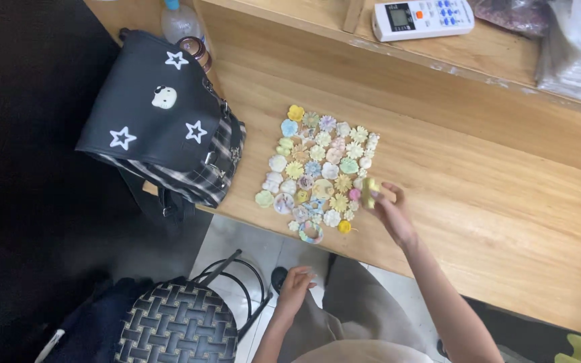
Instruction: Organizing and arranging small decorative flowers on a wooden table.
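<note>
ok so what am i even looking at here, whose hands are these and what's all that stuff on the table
This is one picture from a camera worn on a person's head, looking down. No machine: just two bare hands. The right hand pinches a small yellow piece at the edge of a patch of pastel flower charms laid on the wooden table. The left hand hangs below the table edge, holding nothing I can see. A black bag with white stars sits to the left, a white remote on the shelf behind, and a woven stool below.
</note>
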